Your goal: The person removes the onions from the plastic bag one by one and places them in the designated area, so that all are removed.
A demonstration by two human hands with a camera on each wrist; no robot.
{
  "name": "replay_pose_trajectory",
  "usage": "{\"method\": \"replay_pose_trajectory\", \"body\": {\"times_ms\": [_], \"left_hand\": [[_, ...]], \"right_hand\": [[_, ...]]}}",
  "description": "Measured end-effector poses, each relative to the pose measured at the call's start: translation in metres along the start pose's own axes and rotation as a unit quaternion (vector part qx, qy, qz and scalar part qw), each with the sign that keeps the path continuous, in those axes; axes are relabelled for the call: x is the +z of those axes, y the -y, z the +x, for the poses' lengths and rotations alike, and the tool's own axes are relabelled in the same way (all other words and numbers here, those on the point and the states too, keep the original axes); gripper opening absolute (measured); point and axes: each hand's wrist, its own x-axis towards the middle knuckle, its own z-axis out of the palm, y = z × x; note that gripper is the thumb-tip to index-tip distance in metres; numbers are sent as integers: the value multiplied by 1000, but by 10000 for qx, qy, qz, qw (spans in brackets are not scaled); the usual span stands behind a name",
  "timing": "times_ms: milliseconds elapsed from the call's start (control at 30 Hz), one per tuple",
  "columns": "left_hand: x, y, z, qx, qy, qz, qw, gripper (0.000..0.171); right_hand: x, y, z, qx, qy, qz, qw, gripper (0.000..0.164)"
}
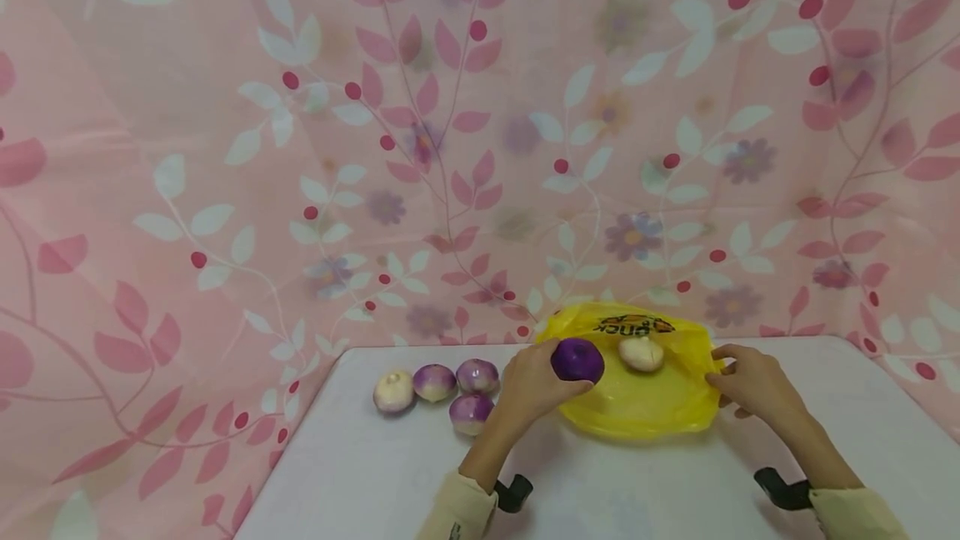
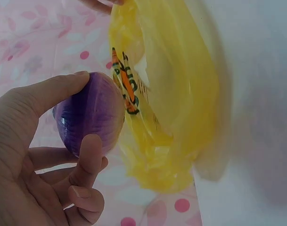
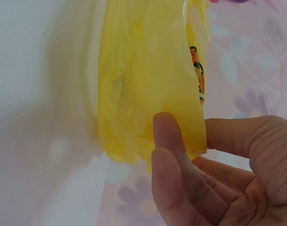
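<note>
My left hand grips a deep purple turnip at the left side of a yellow plastic bag. In the left wrist view, thumb and fingers curl round that purple turnip, with the bag just beyond it. My right hand pinches the bag's right edge between thumb and fingers; the right wrist view shows the yellow plastic caught there. A whitish turnip lies within the bag, whose mouth gapes toward me. Dark printed lettering runs along the bag's far side.
Left of the bag, a whitish turnip and three purple-and-white turnips sit grouped on the white table. A pink floral curtain hangs behind the table. Black straps are on both wrists.
</note>
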Motion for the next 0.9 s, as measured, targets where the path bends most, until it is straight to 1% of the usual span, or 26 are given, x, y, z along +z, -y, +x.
{"method": "replay_pose_trajectory", "body": {"times_ms": [200, 433, 500, 667, 700, 800, 900], "left_hand": [[-15, 15, -8, -15, -152, -48, 9999, 62], [-29, 34, -17, -83, -327, -232, 9992, 67], [-32, 43, -21, -146, -340, -218, 9991, 72], [-40, 64, -30, -315, -339, -262, 9986, 75], [-42, 68, -32, -344, -338, -262, 9985, 74], [-49, 76, -38, -454, -367, -128, 9982, 75], [-55, 82, -43, -463, -464, 29, 9978, 69]], "right_hand": [[0, 0, 0, 33, -6, -44, 10000, 54], [-2, 3, -1, 44, -23, -58, 10000, 53], [-1, 3, -1, 45, -29, -44, 10000, 53], [-1, 3, -1, 61, -35, -39, 10000, 53], [-1, 2, -1, 66, -32, -33, 10000, 53], [-1, 3, -1, 62, -24, -21, 10000, 53], [-1, 2, -1, 52, -24, -16, 10000, 53]]}}
